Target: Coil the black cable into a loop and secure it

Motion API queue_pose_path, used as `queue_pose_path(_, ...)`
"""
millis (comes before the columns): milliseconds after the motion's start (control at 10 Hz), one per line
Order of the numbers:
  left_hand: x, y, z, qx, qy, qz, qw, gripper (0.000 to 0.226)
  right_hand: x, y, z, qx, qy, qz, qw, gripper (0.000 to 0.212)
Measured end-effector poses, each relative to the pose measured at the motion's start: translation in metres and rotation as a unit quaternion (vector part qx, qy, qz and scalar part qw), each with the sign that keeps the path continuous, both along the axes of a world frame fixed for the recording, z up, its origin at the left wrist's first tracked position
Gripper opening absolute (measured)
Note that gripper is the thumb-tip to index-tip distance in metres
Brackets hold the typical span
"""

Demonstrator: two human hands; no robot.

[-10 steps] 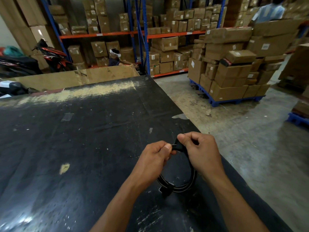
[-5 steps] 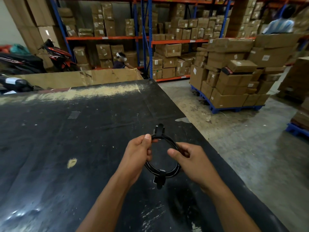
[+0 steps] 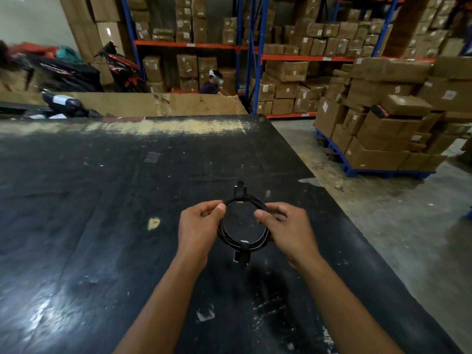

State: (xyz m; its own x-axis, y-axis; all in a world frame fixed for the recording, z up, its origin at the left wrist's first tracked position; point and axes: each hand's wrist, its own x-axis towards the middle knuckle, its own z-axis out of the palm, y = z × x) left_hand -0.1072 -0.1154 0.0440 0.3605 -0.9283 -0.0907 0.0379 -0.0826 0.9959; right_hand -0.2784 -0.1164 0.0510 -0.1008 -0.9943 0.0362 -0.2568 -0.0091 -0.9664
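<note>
**Coiled cable held in both hands over worktop**

- Cable (image 3: 255, 200): black, wound into a round multi-turn loop and held flat-on to the camera, over the right part of the worktop (image 3: 102, 226).
- Two black straps wrap the coil: one at the far side (image 3: 239, 191), its tail sticking up, and one at the near side (image 3: 244, 251), its tail hanging down.
- Left hand (image 3: 199, 226): grip pinches the loop's left side between thumb and curled forefinger.
- Right hand (image 3: 288, 226): grip is curled round the loop's right side, thumb on the inside of the ring.
- Worktop: black, scuffed, with pale worn patches.
- Beyond it: a cardboard sheet (image 3: 166, 104) along the far edge, a seated person (image 3: 213, 83) and motorbikes (image 3: 120, 67) behind that.
- Blue-and-orange racks (image 3: 255, 54) hold cartons.
- To the right, boxes (image 3: 383, 139) stand stacked on a blue pallet on the concrete floor (image 3: 383, 213).
</note>
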Motion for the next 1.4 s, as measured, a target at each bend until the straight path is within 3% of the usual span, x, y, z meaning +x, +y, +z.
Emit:
queue_pose_path(200,0.041,-0.009,-0.017,0.022,0.009,0.039,0.999,0.031,0.042,-0.035,-0.018,0.026,0.041,-0.019,0.999,0.017)
queue_pose_path(400,0.071,-0.045,-0.031,0.028,-0.025,0.055,0.998,0.044,0.082,-0.076,-0.025,0.048,0.055,-0.013,0.997,0.006)
queue_pose_path(500,0.081,-0.068,-0.036,0.035,-0.041,0.056,0.997,0.045,0.097,-0.101,-0.025,0.065,0.067,-0.042,0.995,0.021)
queue_pose_path(700,0.094,-0.112,-0.05,0.061,-0.048,0.073,0.994,0.039,0.113,-0.135,-0.037,0.09,0.1,-0.061,0.989,0.014)
queue_pose_path(1200,0.1,-0.137,-0.064,0.095,-0.236,0.067,0.965,0.034,0.123,-0.167,-0.056,0.106,0.165,-0.041,0.98,0.01)
queue_pose_path(1300,0.102,-0.136,-0.055,0.113,-0.247,0.041,0.962,0.032,0.12,-0.165,-0.053,0.112,0.171,-0.021,0.979,0.017)
queue_pose_path(1400,0.106,-0.127,-0.05,0.117,-0.267,0.027,0.956,0.014,0.116,-0.159,-0.051,0.112,0.166,-0.005,0.98,0.028)
